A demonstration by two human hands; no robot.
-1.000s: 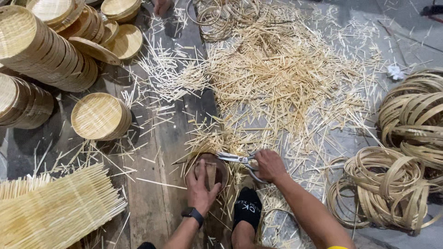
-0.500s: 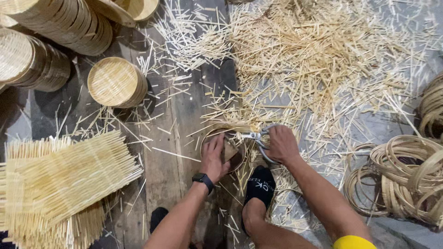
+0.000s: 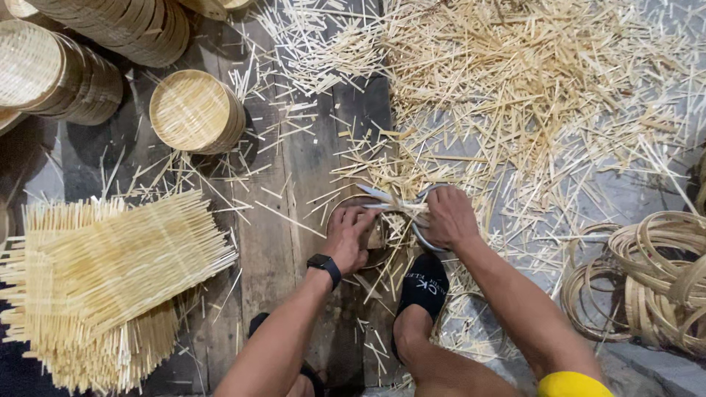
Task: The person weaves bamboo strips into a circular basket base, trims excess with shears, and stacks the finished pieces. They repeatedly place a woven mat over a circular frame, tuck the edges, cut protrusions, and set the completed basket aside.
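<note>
Head view: your left hand (image 3: 351, 237) pressed the small round basket (image 3: 368, 231) down to steady it. Right hand (image 3: 450, 217), grip closed on the shears (image 3: 397, 206), trimmed its protruding strips.

Two hands are at work: the left hand (image 3: 351, 237) and the right hand (image 3: 450, 218), with one pair of scissors (image 3: 393, 203) between them. One black wristwatch (image 3: 324, 265) and one black sock (image 3: 424, 285) show. One woven bamboo tray (image 3: 193, 111) lies alone, beside two stacked rows of trays (image 3: 70, 70). One pile of woven bamboo mats (image 3: 110, 272) and one heap of bamboo hoops (image 3: 654, 276) flank them; the loose bamboo offcuts (image 3: 529, 88) are too many to count.
</note>
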